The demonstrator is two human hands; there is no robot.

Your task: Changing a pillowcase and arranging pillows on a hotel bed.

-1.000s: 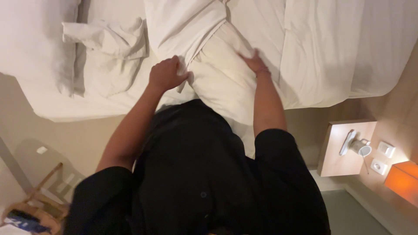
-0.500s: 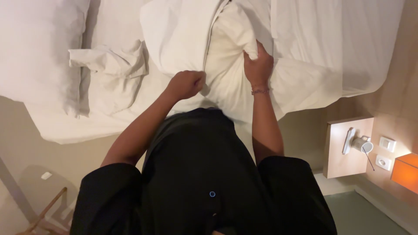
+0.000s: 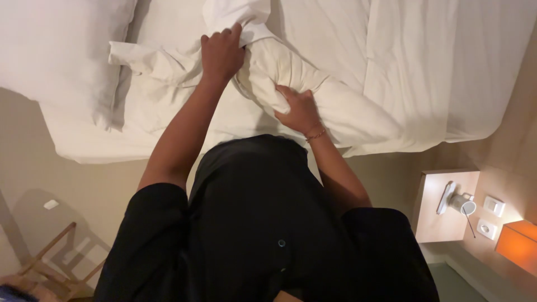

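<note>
Pillow [image 3: 313, 92] and white pillowcase [image 3: 238, 17] are being handled at the near edge of the bed [image 3: 425, 67], just in front of the person's black-clad body. The left hand [image 3: 222, 53] is closed into a fist around a gathered fold of the pillowcase, the cloth bunched under the curled fingers [image 3: 224, 38] and rising past them toward the top of the view. The right hand [image 3: 299, 109] is pressed down on the pillow with its fingers spread and bent, dug into the soft filling; a thin bracelet is worn at that wrist. The pillow lies slantwise between the two hands, its upper end close beside the left fist (apparently inside the case's mouth, though the folds hide the edge) and its lower end stretched out past the right hand toward the bed's side. A crumpled white sheet [image 3: 151, 64] lies just left of the left hand, and a second pillow [image 3: 56, 50] is seen farther left. A small bedside table [image 3: 436, 218] stands to the right, beside a glowing orange lamp [image 3: 517, 246], and a wooden chair [image 3: 56, 263] is seen at the lower left.
</note>
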